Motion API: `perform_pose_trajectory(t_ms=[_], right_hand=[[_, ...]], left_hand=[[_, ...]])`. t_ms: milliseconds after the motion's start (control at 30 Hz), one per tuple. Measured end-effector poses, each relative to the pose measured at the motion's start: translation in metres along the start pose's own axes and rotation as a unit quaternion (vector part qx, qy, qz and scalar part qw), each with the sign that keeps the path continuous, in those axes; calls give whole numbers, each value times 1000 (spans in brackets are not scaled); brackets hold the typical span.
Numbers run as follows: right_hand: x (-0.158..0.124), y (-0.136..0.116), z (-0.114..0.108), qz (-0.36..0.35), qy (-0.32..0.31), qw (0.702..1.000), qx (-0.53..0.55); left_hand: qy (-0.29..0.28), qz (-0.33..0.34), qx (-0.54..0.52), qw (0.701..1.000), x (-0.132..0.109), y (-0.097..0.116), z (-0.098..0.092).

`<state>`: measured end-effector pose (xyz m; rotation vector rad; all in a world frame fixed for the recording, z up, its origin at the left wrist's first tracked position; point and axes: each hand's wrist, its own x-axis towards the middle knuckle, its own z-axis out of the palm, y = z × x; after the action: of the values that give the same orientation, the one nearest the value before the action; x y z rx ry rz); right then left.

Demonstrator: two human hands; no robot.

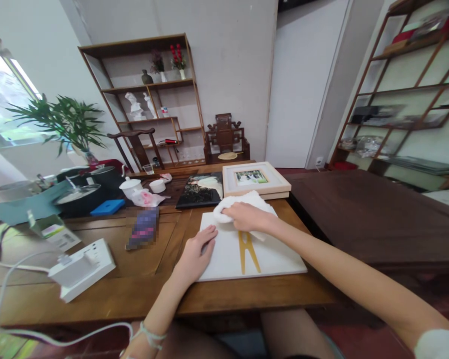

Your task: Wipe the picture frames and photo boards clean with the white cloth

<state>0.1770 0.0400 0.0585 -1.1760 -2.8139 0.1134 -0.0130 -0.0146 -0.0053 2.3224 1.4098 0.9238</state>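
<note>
A white flat board [224, 259] lies on the wooden table in front of me. On it is a yellow piece [249, 257] with two splayed legs, its upper end covered by a white cloth [256, 199]. My right hand [247, 217] is closed around part of this cloth and presses it onto the upper part of the board. At the board's left edge my left hand [196, 253] rests with its fingers stretched out flat, holding nothing. Just beyond the cloth are a light wooden picture frame [280, 187] with a small photo and a dark picture panel [189, 194].
To the left on the table [134, 294] are a white power strip [88, 267] with a cable, an opened small box [56, 232], a blurred purple packet [145, 227], a blue box [108, 207] and a white lidded cup [130, 187]. A dark brown surface [374, 219] stands at the right.
</note>
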Motion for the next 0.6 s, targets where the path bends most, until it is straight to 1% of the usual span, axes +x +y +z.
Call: perform_pose_trajectory(t_ms=[100,167,233,267,333,433,533,600], right_hand=[[-25,28,-6,30,7,999,-9],[-43,42,-6,48,14,999,-13],[-60,47,-2,61,20,998,-17],[-68,46,1,65,22,997,-18],[-83,36,6,62,23,998,-14],[-109,10,11,51,18,999,2],[-138,-17,9,49,-11,998,35],[-155,-28,6,48,-27,997,60]], left_hand=[[0,4,2,1000,0,-2,2],[1,4,3,1000,0,-2,2],[0,2,5,1000,0,-1,2],[0,1,5,1000,0,-1,1],[3,2,4,1000,0,0,1],[4,8,6,1000,0,0,1],[4,8,13,1000,0,0,1],[5,7,13,1000,0,0,1]])
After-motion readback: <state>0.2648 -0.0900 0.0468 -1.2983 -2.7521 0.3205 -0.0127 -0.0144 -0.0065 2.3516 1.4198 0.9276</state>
